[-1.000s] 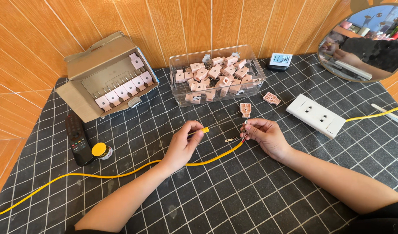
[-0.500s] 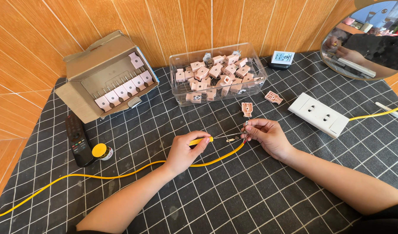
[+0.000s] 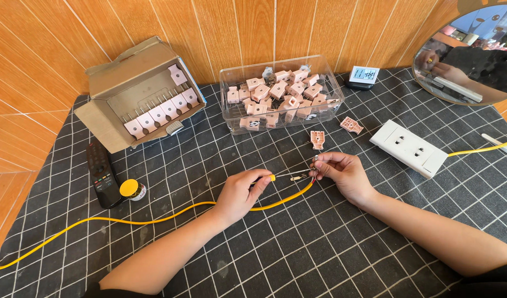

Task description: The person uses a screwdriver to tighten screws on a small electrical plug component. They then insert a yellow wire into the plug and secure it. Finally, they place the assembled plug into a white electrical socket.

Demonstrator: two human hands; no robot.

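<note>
— What worried you most on that bench [image 3: 297, 259]?

— The long yellow cable [image 3: 154, 219]. It ran from the bench's left edge, looped under my left hand [image 3: 239, 193] and curved up to my right hand [image 3: 342, 174]. With that much slack lying loose on the checked cloth, a tug or a forearm dragging across it could, I judged, have yanked the stripped end out of my fingers.

— How were you holding it?

— My left hand was closed around the cable just behind its cut end, thumb and fingers pinched tight. My right hand was curled narrow, fingertips pinching the other bare end near the middle of the bench. The thin wire tips [image 3: 299, 176] sat between my hands, apart from both palms.

— Anything else at risk?

— The clear tub of pink plug parts [image 3: 278, 94] stood near the back edge; a loose pink piece [image 3: 317, 139] lay just beyond my right hand and could have been knocked. The small yellow-lidded jar [image 3: 131, 190] touched the black remote [image 3: 101, 174] by the left edge and might have rolled.

— What couldn't you make out?

— Whether my right fingers held a screw or only wire: too small. The white socket strip [image 3: 411, 147] had its cable cut off at the right edge.
</note>
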